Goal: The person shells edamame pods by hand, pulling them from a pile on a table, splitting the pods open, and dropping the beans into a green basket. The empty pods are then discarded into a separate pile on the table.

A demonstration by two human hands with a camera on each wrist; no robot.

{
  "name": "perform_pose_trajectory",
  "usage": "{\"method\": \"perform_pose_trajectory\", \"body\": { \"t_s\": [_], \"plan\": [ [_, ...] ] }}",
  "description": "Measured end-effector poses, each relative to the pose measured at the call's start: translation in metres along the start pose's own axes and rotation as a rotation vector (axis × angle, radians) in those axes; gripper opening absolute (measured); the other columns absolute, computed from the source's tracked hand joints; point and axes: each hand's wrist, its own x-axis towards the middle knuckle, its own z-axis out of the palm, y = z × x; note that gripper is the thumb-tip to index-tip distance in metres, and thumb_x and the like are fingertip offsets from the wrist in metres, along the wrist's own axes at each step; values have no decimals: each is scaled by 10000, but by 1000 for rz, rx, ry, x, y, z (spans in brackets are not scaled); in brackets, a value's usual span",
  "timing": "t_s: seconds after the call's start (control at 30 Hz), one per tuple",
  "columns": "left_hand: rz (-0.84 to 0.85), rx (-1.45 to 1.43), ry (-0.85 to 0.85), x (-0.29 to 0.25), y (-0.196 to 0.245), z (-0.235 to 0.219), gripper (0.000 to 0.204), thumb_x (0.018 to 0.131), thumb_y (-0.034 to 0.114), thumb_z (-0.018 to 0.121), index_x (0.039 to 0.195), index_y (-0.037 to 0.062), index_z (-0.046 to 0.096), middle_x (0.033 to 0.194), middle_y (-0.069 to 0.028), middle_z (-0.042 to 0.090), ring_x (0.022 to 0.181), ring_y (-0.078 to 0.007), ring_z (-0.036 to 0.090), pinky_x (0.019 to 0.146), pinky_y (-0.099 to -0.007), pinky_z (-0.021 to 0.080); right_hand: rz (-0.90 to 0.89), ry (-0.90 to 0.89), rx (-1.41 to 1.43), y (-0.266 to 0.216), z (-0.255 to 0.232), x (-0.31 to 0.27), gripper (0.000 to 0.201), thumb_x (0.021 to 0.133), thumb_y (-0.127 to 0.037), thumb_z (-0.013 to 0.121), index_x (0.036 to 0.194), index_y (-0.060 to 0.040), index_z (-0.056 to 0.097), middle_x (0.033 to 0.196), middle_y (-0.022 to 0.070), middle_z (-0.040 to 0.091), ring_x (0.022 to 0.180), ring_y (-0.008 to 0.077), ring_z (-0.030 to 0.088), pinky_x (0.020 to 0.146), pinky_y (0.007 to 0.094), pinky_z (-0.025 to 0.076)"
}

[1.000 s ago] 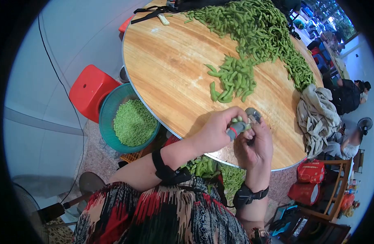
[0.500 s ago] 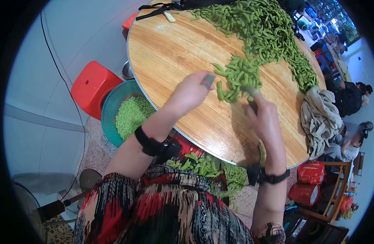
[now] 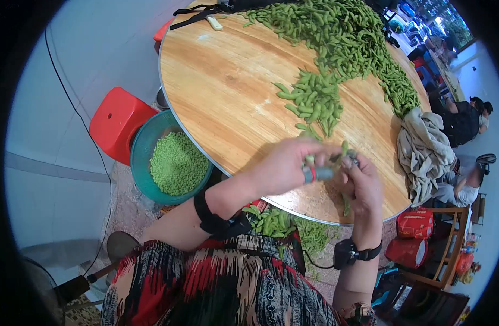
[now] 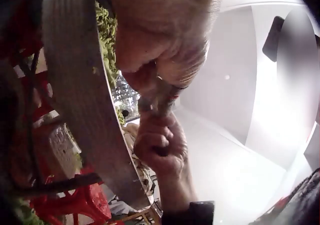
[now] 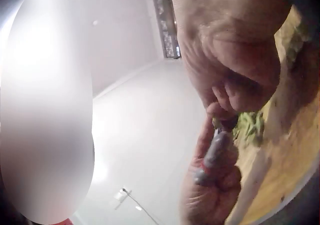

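Above the near edge of the round wooden table, the left hand grips a grey tool while the right hand pinches a green soybean pod against it.

Bare forearms, wrist straps, patterned dress

The person wears a dress printed in red, black and cream streaks, with finer black-and-white patterning toward the middle. Both forearms are bare. A black strap carrying a small dark device circles the left wrist; a matching black strap circles the right wrist. The left hand has grey tape with a red band on one finger.
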Motion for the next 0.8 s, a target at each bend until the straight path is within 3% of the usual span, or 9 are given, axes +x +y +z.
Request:
{"method": "perform_pose_trajectory", "body": {
  "t_s": [0.07, 0.2, 0.27, 0.33, 0.4, 0.5, 0.57, 0.63, 0.8],
  "plan": [
    [167, 293, -175, -5, 3, 3, 495, 751, 200, 708, 1220, 178, 550, 721, -11, 498, 661, -125, 488, 660, -260, 436, 153, -251, 494, 15, -5, -5, 167, 895, -178, 522, 961, -30, 561, 545, -22, 436, 389, 39, 308, 353, 182, 211],
    [199, 244, -91, -8, 2, 9, 410, 766, 164, 688, 1164, 152, 591, 698, -4, 516, 662, -142, 526, 682, -278, 451, 183, -293, 749, 24, 7, -16, 182, 910, -182, 501, 961, -17, 559, 523, -22, 424, 346, 33, 268, 316, 175, 186],
    [132, 130, -63, -5, -8, 9, 349, 787, 152, 667, 1128, 115, 603, 716, 6, 540, 677, -119, 537, 667, -264, 453, 164, -313, 674, 23, 10, -20, 193, 916, -199, 496, 928, -17, 559, 539, -26, 435, 381, 31, 289, 347, 174, 204],
    [64, 16, -31, -4, -4, 7, 292, 808, 141, 647, 1091, 78, 614, 735, 16, 565, 692, -95, 549, 652, -250, 455, -73, -104, 185, 22, 17, -25, 221, 919, -228, 498, 911, -14, 556, 549, -36, 426, 444, 29, 323, 402, 178, 231],
    [-337, -517, 48, -6, 4, 3, 182, 850, 122, 599, 1010, 39, 628, 776, 26, 584, 712, -45, 535, 619, -202, 436, -56, -37, 148, 14, 21, -33, 255, 928, -257, 478, 898, -14, 547, 568, -38, 416, 504, 32, 346, 449, 188, 247],
    [-317, -581, 63, -6, -1, 8, 138, 872, 131, 572, 970, 55, 634, 773, 32, 577, 700, -18, 512, 594, -169, 405, -49, -66, 295, 16, 24, -37, 271, 940, -266, 441, 907, -12, 528, 597, -20, 432, 508, 42, 347, 451, 195, 254],
    [-290, -544, 116, -5, -1, 15, 131, 875, 131, 569, 956, 49, 631, 765, 36, 565, 681, -23, 499, 592, -176, 404, 2, -337, 482, 18, 23, -39, 261, 950, -249, 404, 930, -9, 504, 627, -4, 444, 505, 50, 343, 448, 195, 256],
    [-263, -508, 172, -4, 0, 16, 126, 877, 130, 566, 942, 43, 628, 757, 41, 554, 663, -27, 485, 590, -184, 402, 34, -380, 540, 21, 18, -36, 248, 949, -239, 407, 935, -9, 497, 627, -3, 440, 503, 52, 340, 447, 195, 258],
    [-91, 21, 191, -8, 4, 16, 88, 857, 91, 562, 903, 27, 601, 793, 10, 569, 726, -69, 527, 655, -227, 440, 55, -383, 522, 20, 21, -33, 203, 943, -200, 423, 942, -8, 488, 627, -4, 438, 503, 48, 337, 443, 193, 259]
  ]
}}
